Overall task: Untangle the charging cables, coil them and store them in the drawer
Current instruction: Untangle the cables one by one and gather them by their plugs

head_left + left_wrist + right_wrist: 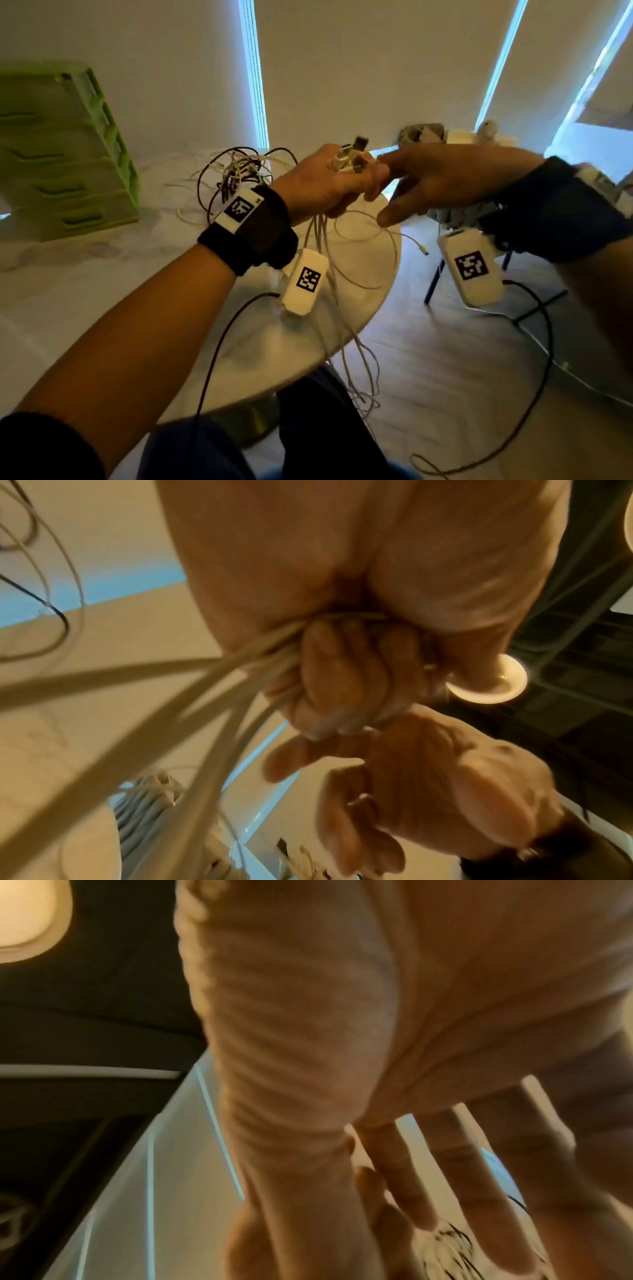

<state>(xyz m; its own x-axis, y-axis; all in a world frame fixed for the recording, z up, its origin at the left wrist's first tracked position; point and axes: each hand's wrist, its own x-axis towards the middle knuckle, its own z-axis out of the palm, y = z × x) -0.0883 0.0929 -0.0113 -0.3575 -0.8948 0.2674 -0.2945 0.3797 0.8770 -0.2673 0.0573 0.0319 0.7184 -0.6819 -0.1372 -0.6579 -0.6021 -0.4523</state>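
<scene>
Head view: left hand (318, 185) clamps a bunch of thin white charging cables (342, 281) above the round white worktop (308, 342); right hand (442, 181) spread, empty.

Left wrist view: strands fan from the fist.

Right wrist view: fingers apart.

Risk: pulling tightens the tangle.

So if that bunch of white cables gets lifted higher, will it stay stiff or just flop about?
Probably flop: the white cables droop in loose curves from the left hand and trail over the table edge. They look thin and likely light. The tangled pile behind may drag along, since strands seem linked.
</scene>
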